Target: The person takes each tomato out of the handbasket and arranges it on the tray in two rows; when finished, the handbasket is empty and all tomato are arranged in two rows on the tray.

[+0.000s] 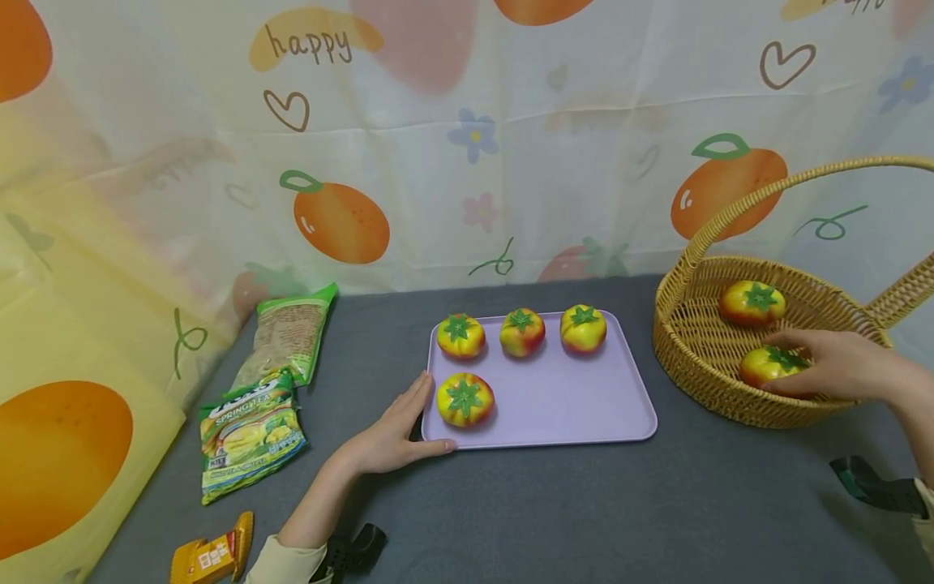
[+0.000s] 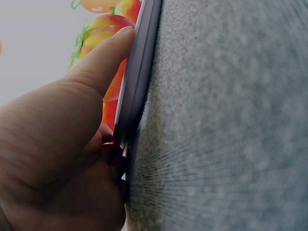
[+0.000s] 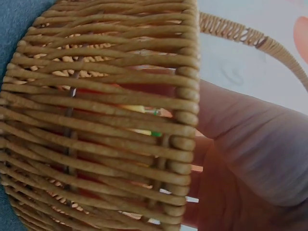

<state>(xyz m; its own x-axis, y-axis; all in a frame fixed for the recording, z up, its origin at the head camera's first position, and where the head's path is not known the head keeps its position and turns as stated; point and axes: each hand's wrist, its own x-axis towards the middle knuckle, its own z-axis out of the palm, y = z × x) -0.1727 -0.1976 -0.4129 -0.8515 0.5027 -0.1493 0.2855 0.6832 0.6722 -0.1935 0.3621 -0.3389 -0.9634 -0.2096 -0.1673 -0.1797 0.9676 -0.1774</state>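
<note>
Two hands: both at work, one on the purple tray (image 1: 584, 422) and one in the wicker basket (image 1: 693, 357); places below are given relative to the tray.
Left hand (image 1: 394, 434): at the tray's near left corner, fingers fairly straight along the left edge and thumb pressed to the front rim, bracing it on the grey cloth; the left wrist view shows the thumb lying against the rim (image 2: 139, 72).
Nearest tomato (image 1: 464, 399): on the tray, front left, just beside the left hand's fingers.
Right hand (image 1: 839, 365): right of the tray, reaching inside the basket, fingers curled round a tomato (image 1: 766, 365) at the basket's near side.
Back row: three tomatoes (image 1: 521, 331) side by side along the tray's far edge.
Second basket tomato (image 1: 751, 302): farther back in the basket, apart from the hand.
Snack packets (image 1: 251, 430): left of the tray, well apart, untouched.
Step in hand: as I judge it, gripping a tomato in the basket for a place on the tray.
Next move: probably a lift clear of the basket wall and under the handle, then a carry left to the open spot beside the front tomato, with the left hand steadying the tray.
</note>
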